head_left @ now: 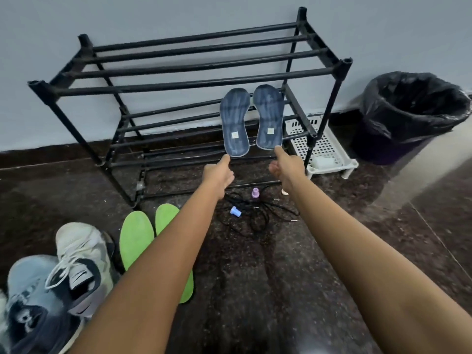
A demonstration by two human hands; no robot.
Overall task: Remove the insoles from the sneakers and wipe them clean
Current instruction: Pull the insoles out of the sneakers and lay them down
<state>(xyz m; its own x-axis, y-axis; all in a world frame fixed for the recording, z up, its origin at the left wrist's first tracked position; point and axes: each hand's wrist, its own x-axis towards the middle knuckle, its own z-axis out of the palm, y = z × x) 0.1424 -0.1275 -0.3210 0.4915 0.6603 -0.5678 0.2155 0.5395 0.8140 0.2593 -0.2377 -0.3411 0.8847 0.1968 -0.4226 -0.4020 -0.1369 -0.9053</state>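
Two blue-grey insoles lie side by side on the middle bars of a black shoe rack point(178, 85): the left insole point(235, 121) and the right insole point(269, 116), heels toward me. My left hand point(220, 173) reaches out, and its thumb tip meets the left insole's heel edge. My right hand point(286, 164) does the same at the right insole's heel. Neither hand's fingers wrap round an insole. Two green insoles point(136, 238) lie on the floor, partly under my left forearm. A white sneaker point(81, 251) and a blue-grey sneaker point(33, 302) sit at the lower left.
Black laces point(255, 215), a small blue cap point(235, 211) and a purple one point(255, 193) lie on the dark stone floor before the rack. A white perforated basket point(324, 146) stands right of the rack. Beyond it is a bin with a black liner point(413, 111).
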